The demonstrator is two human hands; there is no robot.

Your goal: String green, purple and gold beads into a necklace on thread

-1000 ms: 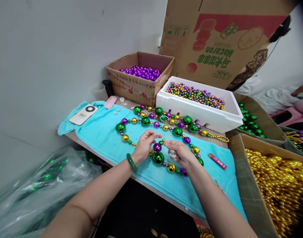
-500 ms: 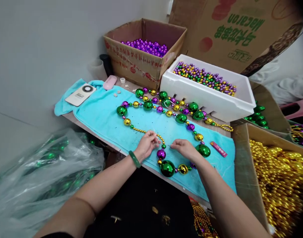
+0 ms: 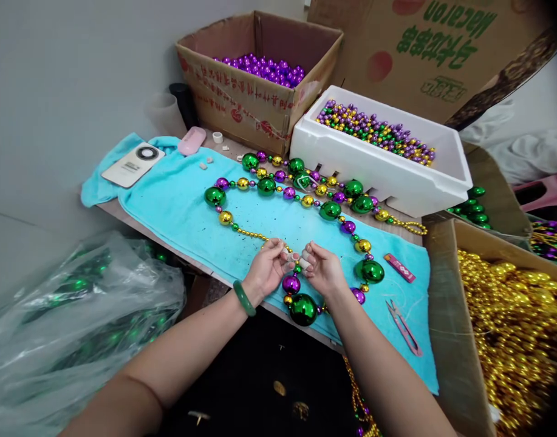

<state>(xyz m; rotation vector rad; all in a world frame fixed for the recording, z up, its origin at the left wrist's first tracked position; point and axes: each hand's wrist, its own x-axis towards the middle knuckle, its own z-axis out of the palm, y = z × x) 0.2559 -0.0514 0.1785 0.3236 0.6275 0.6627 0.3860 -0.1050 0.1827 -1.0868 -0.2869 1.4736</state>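
A garland of green, purple and gold beads (image 3: 303,309) lies in a loop on the turquoise towel (image 3: 178,200). My left hand (image 3: 268,267), with a green bangle (image 3: 244,298) at its wrist, is closed in a pinch where the run of small gold beads (image 3: 251,234) passes under its fingers. Close beside it, my right hand (image 3: 322,267) is pinched too, just above a small green bead. What its fingertips hold is hidden or too fine to make out. White coverings show on some fingertips of both hands. A second bead strand (image 3: 353,188) lies behind the loop.
Pink thread snips (image 3: 404,328) and a small pink packet (image 3: 399,267) lie at the right. Behind stand a carton (image 3: 242,100) of purple beads and a white foam box (image 3: 378,173) of mixed beads. A phone (image 3: 133,165) rests left; a gold-bead carton (image 3: 460,364) stands right.
My right hand has moved left, close to my left hand, and its fingers have turned upward. The snips it covered now show. My left hand stays pinched near the gold beads.
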